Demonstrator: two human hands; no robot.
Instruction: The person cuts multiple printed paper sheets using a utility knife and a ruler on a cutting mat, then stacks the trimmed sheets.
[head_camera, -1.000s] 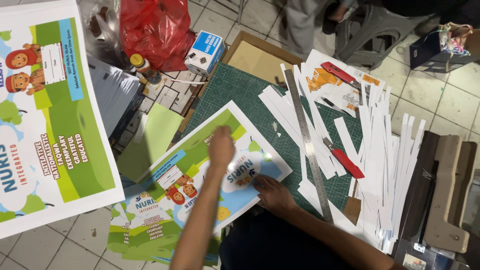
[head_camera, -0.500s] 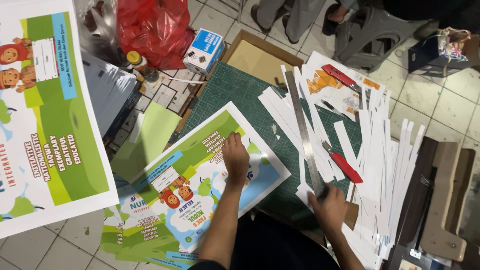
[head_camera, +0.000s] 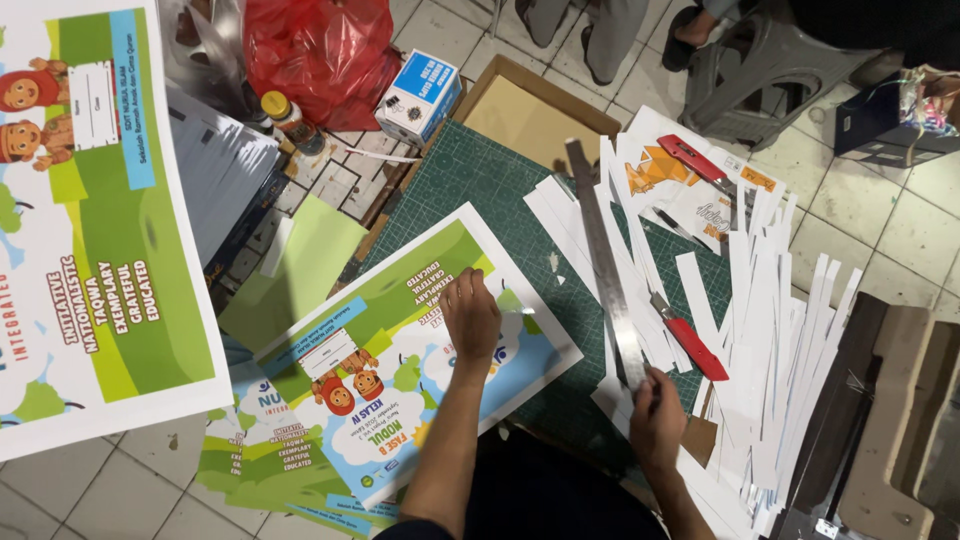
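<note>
Mat (head_camera: 480, 180), green w/ grid, lies on tiled floor (head_camera: 880, 220); taken as ref for all below.

L hand (head_camera: 470, 315): flat, palm down, fingers together, pressing on printed sheet (head_camera: 400, 350). Not gripping anything. Sheet sits on mat's near-left part, tilted, its lower-left corner hanging off the mat over more printed sheets (head_camera: 250, 450).

R hand (head_camera: 655, 415): at mat's near-right edge, fingers curled on near end of steel ruler (head_camera: 605, 275). Ruler runs across mat from far to near, lying on white paper strips (head_camera: 780, 330). Grip closed on ruler end, as far as visible.

Hands well apart, sheet corner between them.

Red cutter (head_camera: 690, 340): just right of ruler, on strips, near R hand but not touching. 2nd red cutter (head_camera: 695, 160): far-right of mat, on a printed page.

Far side of mat: open cardboard box (head_camera: 530, 120), small blue-white carton (head_camera: 420, 95), red plastic bag (head_camera: 320, 50). Left of mat: plain green paper (head_camera: 300, 270), large poster (head_camera: 90, 220).
</note>
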